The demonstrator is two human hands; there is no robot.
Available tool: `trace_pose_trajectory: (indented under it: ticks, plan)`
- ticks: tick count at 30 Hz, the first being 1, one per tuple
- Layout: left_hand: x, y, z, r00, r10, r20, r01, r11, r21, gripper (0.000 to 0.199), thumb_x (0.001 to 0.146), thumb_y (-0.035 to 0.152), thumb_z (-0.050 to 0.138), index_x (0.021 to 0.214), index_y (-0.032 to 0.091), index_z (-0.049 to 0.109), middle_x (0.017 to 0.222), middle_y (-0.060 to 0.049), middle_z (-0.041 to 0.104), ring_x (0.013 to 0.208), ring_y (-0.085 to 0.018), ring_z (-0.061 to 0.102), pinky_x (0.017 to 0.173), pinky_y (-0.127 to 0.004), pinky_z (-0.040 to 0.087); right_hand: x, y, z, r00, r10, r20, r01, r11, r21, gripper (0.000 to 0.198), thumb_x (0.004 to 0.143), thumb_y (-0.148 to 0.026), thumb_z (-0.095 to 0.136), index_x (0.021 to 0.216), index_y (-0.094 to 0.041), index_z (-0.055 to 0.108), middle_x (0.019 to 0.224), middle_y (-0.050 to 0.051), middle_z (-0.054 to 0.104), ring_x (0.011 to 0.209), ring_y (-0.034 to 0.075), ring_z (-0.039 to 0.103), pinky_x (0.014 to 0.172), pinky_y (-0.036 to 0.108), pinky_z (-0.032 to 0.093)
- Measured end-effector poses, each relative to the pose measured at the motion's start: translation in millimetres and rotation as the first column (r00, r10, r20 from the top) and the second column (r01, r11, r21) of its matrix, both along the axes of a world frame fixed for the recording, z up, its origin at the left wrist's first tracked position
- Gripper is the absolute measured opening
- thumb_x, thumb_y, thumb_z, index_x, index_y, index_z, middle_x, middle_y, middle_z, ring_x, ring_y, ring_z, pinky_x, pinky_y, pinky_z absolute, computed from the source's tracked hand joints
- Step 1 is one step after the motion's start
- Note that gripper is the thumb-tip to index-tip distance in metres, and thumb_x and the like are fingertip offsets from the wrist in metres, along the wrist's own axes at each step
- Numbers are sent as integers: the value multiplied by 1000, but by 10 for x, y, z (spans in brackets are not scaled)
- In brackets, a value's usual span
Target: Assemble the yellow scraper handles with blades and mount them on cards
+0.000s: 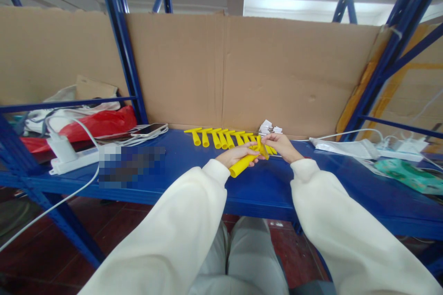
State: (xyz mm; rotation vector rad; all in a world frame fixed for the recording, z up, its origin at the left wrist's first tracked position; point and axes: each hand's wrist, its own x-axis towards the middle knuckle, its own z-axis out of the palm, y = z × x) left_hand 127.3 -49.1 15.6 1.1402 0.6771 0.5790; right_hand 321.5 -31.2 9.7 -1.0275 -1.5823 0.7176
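Note:
My left hand is wrapped round a yellow T-shaped tool, like a scraper with a hollow round handle. Its handle end points toward me and down to the left. At the tool's wide head, my right hand is closed in a pinch; fingers hide whether it holds the head itself or something small on it. Behind my hands, several more yellow T-shaped tools lie in a row along the cardboard, handles toward me. Small white pieces with dark marks sit just beyond my right hand.
A cardboard sheet backs the blue shelf. On the left are a power strip, a phone on cables and a red bag. A green packet and a white packet lie right. Blue posts flank the shelf.

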Motion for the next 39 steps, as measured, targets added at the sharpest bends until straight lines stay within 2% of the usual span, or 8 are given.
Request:
trace_pose_trajectory:
  ticks: [6, 12, 20, 30, 34, 39]
  plan:
    - [2, 17, -6, 999, -17, 27, 17, 1000, 10, 69, 85, 1, 61, 148, 22, 37, 105, -13, 73, 53, -8, 61, 49, -16, 47, 2, -1, -11, 999, 28, 37, -29, 1000, 11, 26, 57, -41, 82, 64, -22, 66, 69, 1, 70, 67, 14, 61, 71, 28, 52]
    - [8, -13, 24, 1000, 18, 22, -18, 1000, 1, 64, 88, -1, 53, 146, 22, 38, 100, -12, 73, 50, -8, 60, 46, -16, 45, 4, 32, -45, 992, -31, 125, 23, 997, 71, 25, 62, -43, 77, 66, -21, 65, 69, 2, 67, 67, 15, 58, 69, 30, 50]
    - [0, 45, -18, 1000, 24, 18, -24, 1000, -4, 62, 87, 1, 61, 143, 22, 44, 97, -8, 74, 50, -7, 59, 48, -16, 46, -10, 60, -95, 974, -76, 214, 42, 987, 158, 29, 65, -48, 75, 70, -20, 65, 70, 3, 65, 67, 15, 55, 64, 29, 48]
    - [7, -2, 7, 998, 50, -31, -49, 999, 14, 59, 89, 0, 54, 143, 20, 40, 91, -8, 72, 49, -7, 58, 46, -15, 46, -30, 53, -95, 973, -82, 214, 48, 986, 158, 10, 68, -29, 70, 68, -20, 64, 68, 0, 64, 64, 14, 55, 64, 27, 47]
    - [1, -7, 5, 999, 40, -18, -40, 999, 12, 61, 86, 1, 61, 141, 20, 43, 93, -8, 73, 49, -8, 58, 45, -15, 47, -26, 35, -87, 967, -86, 238, 47, 985, 164, 10, 67, -29, 68, 67, -20, 63, 67, 0, 64, 65, 14, 55, 63, 27, 47]
    - [2, -27, 29, 997, 60, -39, -60, 998, 17, 62, 89, -1, 52, 146, 21, 39, 93, -9, 74, 49, -8, 59, 45, -15, 47, -11, 46, -98, 970, -102, 222, 63, 982, 176, 12, 64, -31, 67, 69, -20, 64, 66, -1, 62, 63, 14, 52, 60, 27, 45]
